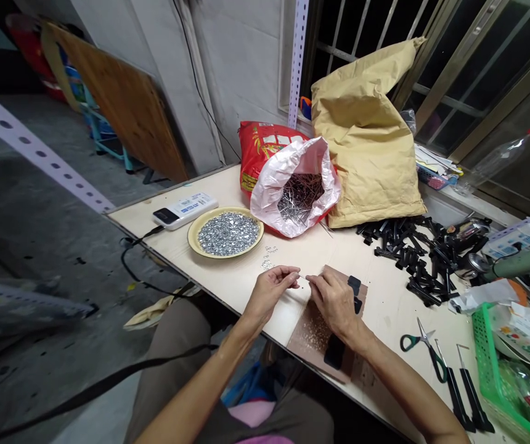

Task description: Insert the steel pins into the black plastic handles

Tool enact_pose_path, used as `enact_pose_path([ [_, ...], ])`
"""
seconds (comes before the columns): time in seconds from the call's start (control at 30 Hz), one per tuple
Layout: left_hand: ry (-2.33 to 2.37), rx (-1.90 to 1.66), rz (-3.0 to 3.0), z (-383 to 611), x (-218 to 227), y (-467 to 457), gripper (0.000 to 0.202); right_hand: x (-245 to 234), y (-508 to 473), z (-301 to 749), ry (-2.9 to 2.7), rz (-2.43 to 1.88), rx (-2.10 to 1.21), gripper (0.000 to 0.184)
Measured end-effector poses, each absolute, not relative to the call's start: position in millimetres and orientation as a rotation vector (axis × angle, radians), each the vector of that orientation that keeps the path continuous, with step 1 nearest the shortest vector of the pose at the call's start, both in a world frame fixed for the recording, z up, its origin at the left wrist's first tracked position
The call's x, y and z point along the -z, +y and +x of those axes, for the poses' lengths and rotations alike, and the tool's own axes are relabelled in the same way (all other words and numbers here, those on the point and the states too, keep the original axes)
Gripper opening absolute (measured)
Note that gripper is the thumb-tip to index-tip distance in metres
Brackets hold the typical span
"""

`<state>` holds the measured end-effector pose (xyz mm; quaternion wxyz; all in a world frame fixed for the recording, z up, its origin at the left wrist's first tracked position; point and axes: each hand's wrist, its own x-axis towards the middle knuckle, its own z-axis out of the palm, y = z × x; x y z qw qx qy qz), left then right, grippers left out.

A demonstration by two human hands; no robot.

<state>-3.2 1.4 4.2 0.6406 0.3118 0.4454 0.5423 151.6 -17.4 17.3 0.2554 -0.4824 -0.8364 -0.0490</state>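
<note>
My left hand (270, 290) and my right hand (334, 300) meet above the table's front edge, fingertips pinched together. Between them runs a thin metal pin (302, 278), held at both ends; anything smaller on it is too small to make out. Under my right hand lies a brown cardboard sheet (313, 336) with small black plastic pieces (354, 285) on it. A yellow plate (225, 234) of small silver parts stands just beyond my left hand. A white plastic bag (295, 185) full of long pins lies open behind it.
A heap of black plastic parts (413, 250) covers the table to the right. Scissors (424, 345) and a green basket (500, 370) lie near the right front. A tan paper sack (369, 135), a red bag (260, 151) and a white device (184, 209) stand at the back.
</note>
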Motion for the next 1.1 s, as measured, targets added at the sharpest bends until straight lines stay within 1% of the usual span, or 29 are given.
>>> enact_pose_path([
  [0.1, 1.049, -1.166, 0.804, -6, -3, 0, 0.032, -20, -19, 154, -2.255, -1.355, 0.102, 0.023],
  [0.17, 1.062, -1.127, 0.837, -7, -2, 0, 0.030, -22, -20, 156, -2.226, -1.419, -0.075, 0.021],
  [0.27, 1.085, -1.103, 0.899, -7, -1, 0, 0.026, -23, -22, 157, -2.172, -1.557, -0.433, 0.020],
  [0.3, 1.093, -1.101, 0.923, -7, -1, -1, 0.024, -23, -22, 158, -2.163, -1.587, -0.499, 0.020],
  [0.37, 1.102, -1.095, 0.956, -6, 0, -1, 0.022, -22, -24, 157, -2.187, -1.594, -0.473, 0.019],
  [0.43, 1.105, -1.089, 0.965, -6, 1, -2, 0.021, -20, -25, 157, -2.256, -1.561, -0.293, 0.018],
  [0.53, 1.109, -1.078, 0.985, -5, 2, -3, 0.022, -18, -27, 158, -2.334, -1.539, -0.081, 0.024],
  [0.6, 1.109, -1.075, 1.004, -5, 3, -3, 0.024, -17, -28, 159, -2.345, -1.548, -0.105, 0.027],
  [0.7, 1.097, -1.089, 0.996, -5, 3, -4, 0.027, -17, -30, 161, -2.304, -1.526, -0.199, 0.023],
  [0.77, 1.086, -1.092, 0.970, -4, 0, -5, 0.026, -15, -31, 162, -2.297, -1.505, -0.168, 0.020],
  [0.87, 1.080, -1.089, 0.948, -3, -4, -7, 0.022, -12, -32, 162, -2.319, -1.535, -0.089, 0.023],
  [0.93, 1.083, -1.088, 0.951, -2, -5, -8, 0.021, -11, -31, 162, -2.297, -1.552, -0.160, 0.024],
  [1.03, 1.078, -1.085, 0.942, -3, -5, -7, 0.023, -13, -30, 163, -2.222, -1.478, -0.341, 0.016],
  [1.1, 1.064, -1.079, 0.926, -4, -3, -8, 0.024, -16, -31, 164, -2.198, -1.415, -0.384, 0.012],
])
